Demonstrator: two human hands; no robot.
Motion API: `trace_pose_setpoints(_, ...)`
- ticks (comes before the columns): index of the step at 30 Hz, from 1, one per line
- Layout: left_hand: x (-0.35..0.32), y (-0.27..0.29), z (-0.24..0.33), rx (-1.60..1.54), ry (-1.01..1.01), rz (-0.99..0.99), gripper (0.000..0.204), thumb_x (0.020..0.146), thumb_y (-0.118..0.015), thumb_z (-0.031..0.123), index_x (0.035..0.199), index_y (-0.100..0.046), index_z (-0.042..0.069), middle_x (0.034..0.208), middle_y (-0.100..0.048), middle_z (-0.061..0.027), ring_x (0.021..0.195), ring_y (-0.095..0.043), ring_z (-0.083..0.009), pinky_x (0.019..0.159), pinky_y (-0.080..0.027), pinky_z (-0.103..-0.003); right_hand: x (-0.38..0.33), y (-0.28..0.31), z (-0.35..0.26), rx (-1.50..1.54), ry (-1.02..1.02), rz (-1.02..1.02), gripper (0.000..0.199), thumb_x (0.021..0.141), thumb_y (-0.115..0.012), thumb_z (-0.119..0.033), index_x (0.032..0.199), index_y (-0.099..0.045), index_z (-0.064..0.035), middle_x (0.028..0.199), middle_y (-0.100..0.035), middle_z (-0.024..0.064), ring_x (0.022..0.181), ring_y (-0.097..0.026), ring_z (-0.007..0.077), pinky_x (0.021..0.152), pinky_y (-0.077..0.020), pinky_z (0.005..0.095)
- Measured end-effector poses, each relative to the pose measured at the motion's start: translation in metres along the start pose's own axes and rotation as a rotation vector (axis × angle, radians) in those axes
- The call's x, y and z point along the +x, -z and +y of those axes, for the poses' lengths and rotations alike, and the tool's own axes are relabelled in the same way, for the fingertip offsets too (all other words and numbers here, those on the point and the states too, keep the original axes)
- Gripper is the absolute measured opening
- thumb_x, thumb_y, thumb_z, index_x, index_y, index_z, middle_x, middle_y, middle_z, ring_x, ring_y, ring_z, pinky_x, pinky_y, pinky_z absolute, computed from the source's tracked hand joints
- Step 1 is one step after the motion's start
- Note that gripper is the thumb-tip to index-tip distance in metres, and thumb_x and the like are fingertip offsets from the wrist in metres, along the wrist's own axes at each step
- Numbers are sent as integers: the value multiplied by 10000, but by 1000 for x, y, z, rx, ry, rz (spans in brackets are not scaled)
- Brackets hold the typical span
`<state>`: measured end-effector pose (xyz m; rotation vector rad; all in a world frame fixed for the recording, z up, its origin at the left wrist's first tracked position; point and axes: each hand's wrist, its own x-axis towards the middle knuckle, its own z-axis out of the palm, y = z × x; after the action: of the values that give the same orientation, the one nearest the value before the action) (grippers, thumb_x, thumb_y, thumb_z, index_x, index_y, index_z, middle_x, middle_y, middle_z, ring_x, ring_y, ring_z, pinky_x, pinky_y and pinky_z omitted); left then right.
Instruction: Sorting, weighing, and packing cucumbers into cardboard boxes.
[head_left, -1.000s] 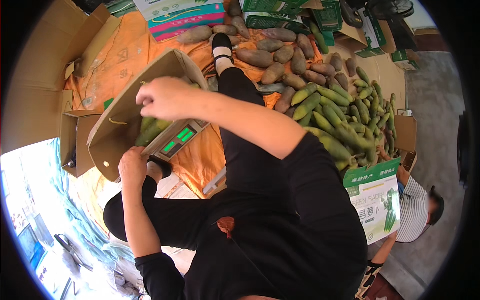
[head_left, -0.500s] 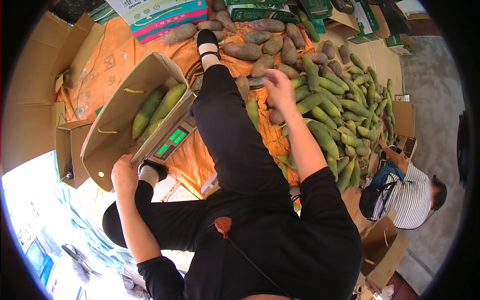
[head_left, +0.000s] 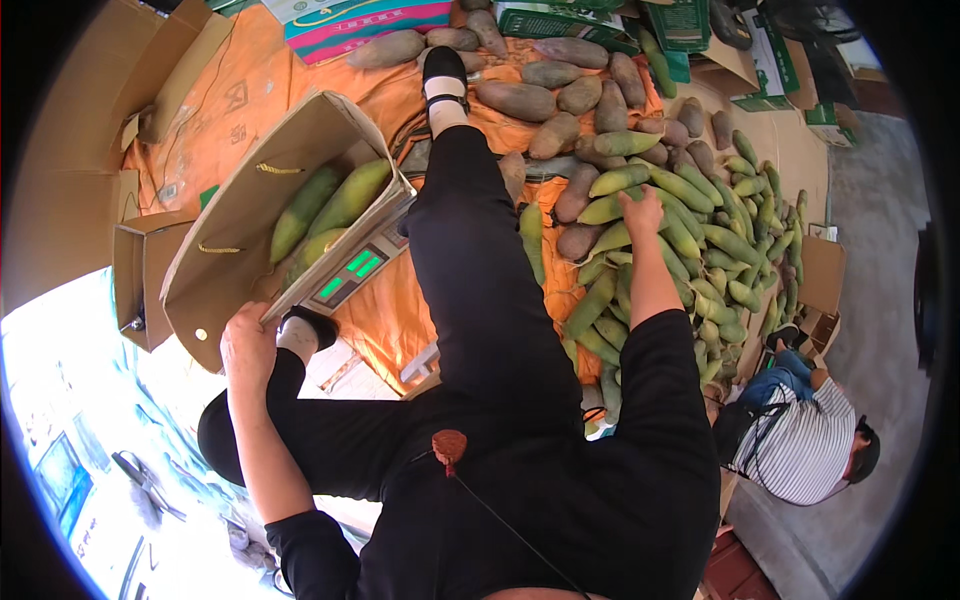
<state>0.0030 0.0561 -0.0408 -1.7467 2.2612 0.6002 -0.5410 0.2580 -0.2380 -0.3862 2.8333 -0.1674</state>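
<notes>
My left hand (head_left: 247, 343) is closed on the near edge of a tall open cardboard box (head_left: 235, 205) with yellow cord handles. Several green radishes (head_left: 350, 195) lie inside the box, which rests on a scale (head_left: 350, 275) with a lit green display. To the right, my right hand (head_left: 643, 213) reaches into a heap of green radishes (head_left: 735, 240). Its fingers are curled at the end of one green radish (head_left: 616, 181) at the heap's left side, and partly hidden among the others.
Brownish-purple root vegetables (head_left: 515, 99) lie on the orange sheet (head_left: 290, 95) beyond my foot. A pink-and-teal box (head_left: 370, 28) and green cartons stand at the back. More cardboard boxes (head_left: 150, 275) are at left. A person in a striped shirt (head_left: 800, 440) crouches at right.
My right hand has moved right and slightly nearer, onto the green radishes, and one or two there now lie differently. My left hand stays on the box edge. The view has shifted slightly.
</notes>
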Motion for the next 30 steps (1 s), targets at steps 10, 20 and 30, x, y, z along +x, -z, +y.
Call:
trace_pose_setpoints(10,4,2,-1,-18,46,-33,137,759,-604,89,878,-658,49,808,-589,-142,790,-586,-340,705,-449,-408,-12,8,-13,-392,-147,19,710,732,-708,-377,1327,-373,-185,1374,-365,84,1270,-320,280,951,-397,472)
trace_pose_setpoints(20,6,2,-2,-12,8,-19,116,760,-590,90,846,-661,57,835,-603,-140,814,-589,-341,723,-461,-415,36,-58,74,1129,-701,20,649,699,-766,-70,1228,-407,38,1204,-511,196,1055,-527,346,814,-454,544)
trace_pose_setpoints(30,-2,0,-8,21,-8,0,146,773,-603,126,900,-668,94,895,-627,-102,842,-611,-301,750,-485,-403,-32,-7,8,915,-173,-59,694,726,-729,-41,1315,-365,-3,1207,-514,140,1066,-534,272,768,-487,389)
